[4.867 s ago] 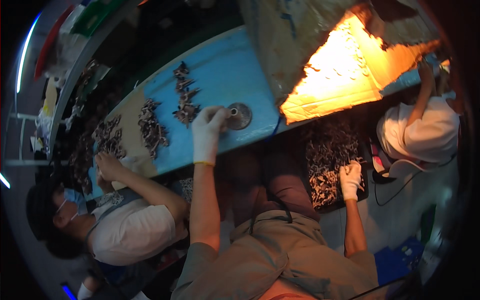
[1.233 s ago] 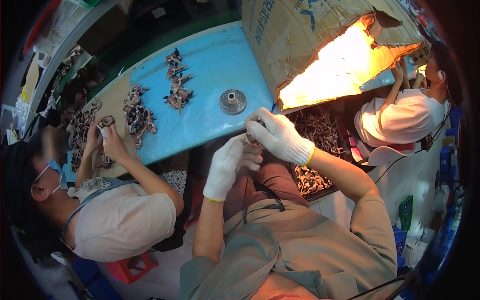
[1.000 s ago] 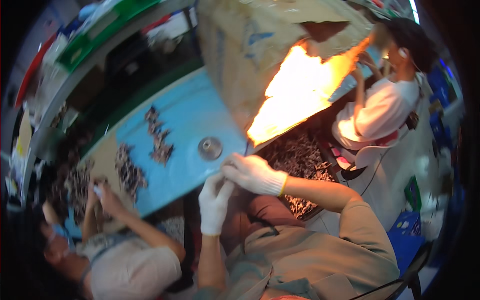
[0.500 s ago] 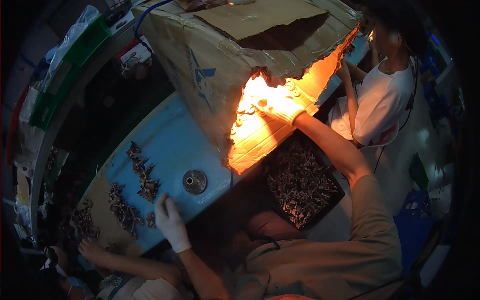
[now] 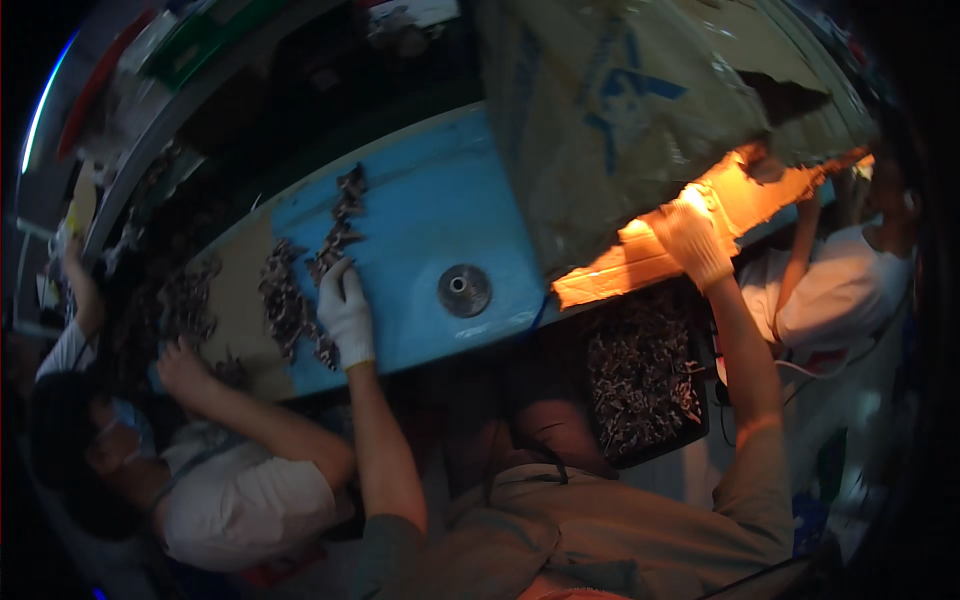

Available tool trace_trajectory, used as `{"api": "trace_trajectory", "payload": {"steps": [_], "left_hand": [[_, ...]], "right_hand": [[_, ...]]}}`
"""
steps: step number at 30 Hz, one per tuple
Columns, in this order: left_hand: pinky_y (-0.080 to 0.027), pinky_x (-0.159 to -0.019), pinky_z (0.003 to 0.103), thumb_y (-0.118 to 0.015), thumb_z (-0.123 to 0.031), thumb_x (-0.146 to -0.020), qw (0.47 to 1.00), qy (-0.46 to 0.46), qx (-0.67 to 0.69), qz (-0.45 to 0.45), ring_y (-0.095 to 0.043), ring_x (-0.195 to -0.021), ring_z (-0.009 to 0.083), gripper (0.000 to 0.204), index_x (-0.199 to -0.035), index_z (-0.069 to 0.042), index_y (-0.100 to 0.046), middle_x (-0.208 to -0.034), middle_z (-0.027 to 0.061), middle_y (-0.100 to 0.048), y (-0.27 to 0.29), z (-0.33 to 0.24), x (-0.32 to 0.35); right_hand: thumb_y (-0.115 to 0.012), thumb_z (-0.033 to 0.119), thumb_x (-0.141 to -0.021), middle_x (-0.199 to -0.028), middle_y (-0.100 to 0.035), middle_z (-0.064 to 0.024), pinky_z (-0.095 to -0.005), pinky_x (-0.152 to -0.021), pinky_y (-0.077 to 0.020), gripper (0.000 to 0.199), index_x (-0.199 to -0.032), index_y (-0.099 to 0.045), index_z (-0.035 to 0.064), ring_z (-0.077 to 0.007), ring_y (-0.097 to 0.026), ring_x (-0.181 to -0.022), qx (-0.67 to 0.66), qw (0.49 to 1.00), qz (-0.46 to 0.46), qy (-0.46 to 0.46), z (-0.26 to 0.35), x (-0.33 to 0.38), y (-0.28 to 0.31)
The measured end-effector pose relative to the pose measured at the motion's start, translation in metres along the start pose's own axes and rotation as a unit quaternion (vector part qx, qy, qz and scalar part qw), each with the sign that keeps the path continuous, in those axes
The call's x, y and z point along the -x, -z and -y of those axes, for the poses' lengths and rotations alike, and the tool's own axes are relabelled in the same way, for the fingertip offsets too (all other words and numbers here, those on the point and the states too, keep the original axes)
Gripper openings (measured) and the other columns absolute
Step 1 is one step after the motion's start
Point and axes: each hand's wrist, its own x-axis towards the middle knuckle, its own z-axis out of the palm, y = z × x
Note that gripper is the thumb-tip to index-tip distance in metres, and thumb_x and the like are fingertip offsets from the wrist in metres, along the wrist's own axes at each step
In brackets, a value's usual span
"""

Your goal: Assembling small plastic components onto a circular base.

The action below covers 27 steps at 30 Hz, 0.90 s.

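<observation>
My left hand (image 5: 346, 318), in a white knit glove, is at a row of small dark irregular parts (image 5: 342, 215) on the blue tabletop (image 5: 415, 200). Its fingertips close on one part at the row's near end. My right hand (image 5: 697, 243), gloved too, is at the torn opening of a large cardboard box (image 5: 640, 120). Bright orange light fills that opening, and blur and glare hide the right fingertips. A second row of dark parts (image 5: 285, 295) lies left of my left hand. Between my hands a round grey disc with a central hole (image 5: 465, 290) rests on the table.
A black bin of small parts (image 5: 645, 385) stands below the table's near edge at right. One co-worker (image 5: 250, 500) sits close on my left, a hand near more parts (image 5: 188, 300). Another person in white (image 5: 845, 285) is at right. Green crates (image 5: 205, 45) stand beyond.
My view has swung, shifting the scene. My left hand has moved up to the dark parts. My right hand has drawn back from deep in the glowing opening toward its edge.
</observation>
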Motion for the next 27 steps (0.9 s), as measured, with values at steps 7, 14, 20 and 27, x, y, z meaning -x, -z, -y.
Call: {"api": "trace_trajectory", "payload": {"steps": [7,14,20,27], "left_hand": [[-0.055,-0.072,0.027,-0.062,-0.019,-0.109,0.948,0.182,0.261,-0.002,-0.068,-0.085,0.0128,0.032,-0.132,0.002,-0.07,-0.114,0.0124,-0.076,-0.017,-0.071,0.064],[-0.046,-0.057,0.022,-0.055,-0.026,-0.112,0.893,0.246,0.32,0.197,-0.062,-0.072,0.0066,0.038,-0.134,0.003,-0.068,-0.103,0.0076,-0.072,-0.014,-0.099,0.078],[-0.049,-0.055,0.026,-0.061,-0.032,-0.108,0.936,0.08,0.229,0.256,-0.062,-0.07,0.0106,0.039,-0.129,-0.001,-0.072,-0.102,0.0088,-0.071,-0.04,-0.095,0.08],[-0.042,-0.058,0.021,-0.067,-0.028,-0.108,0.92,0.191,0.217,0.263,-0.059,-0.072,0.0057,0.034,-0.126,-0.001,-0.074,-0.094,0.0036,-0.073,-0.042,-0.088,0.054]], "right_hand": [[-0.078,0.003,-0.092,-0.109,-0.076,-0.0118,-0.0388,-0.087,-0.0609,0.018,-0.108,-0.072,0.0059,-0.0305,-0.076,-0.098,-0.299,0.935,-0.079,0.175,0.18,0.077,-0.079],[-0.067,0.009,-0.089,-0.124,-0.071,-0.0151,-0.0456,-0.095,-0.0575,0.03,-0.119,-0.069,0.0047,-0.0378,-0.068,-0.115,-0.198,0.924,-0.124,0.305,0.208,0.025,-0.155],[-0.065,0.011,-0.085,-0.139,-0.064,-0.019,-0.0467,-0.103,-0.054,0.049,-0.134,-0.064,0.002,-0.0403,-0.062,-0.127,-0.19,0.937,-0.105,0.275,0.189,0.042,-0.14],[-0.066,0.007,-0.092,-0.11,-0.075,-0.0166,-0.0461,-0.094,-0.057,0.03,-0.121,-0.072,0.0056,-0.0363,-0.072,-0.101,-0.222,0.966,-0.078,0.11,0.105,0.21,-0.139]]}}
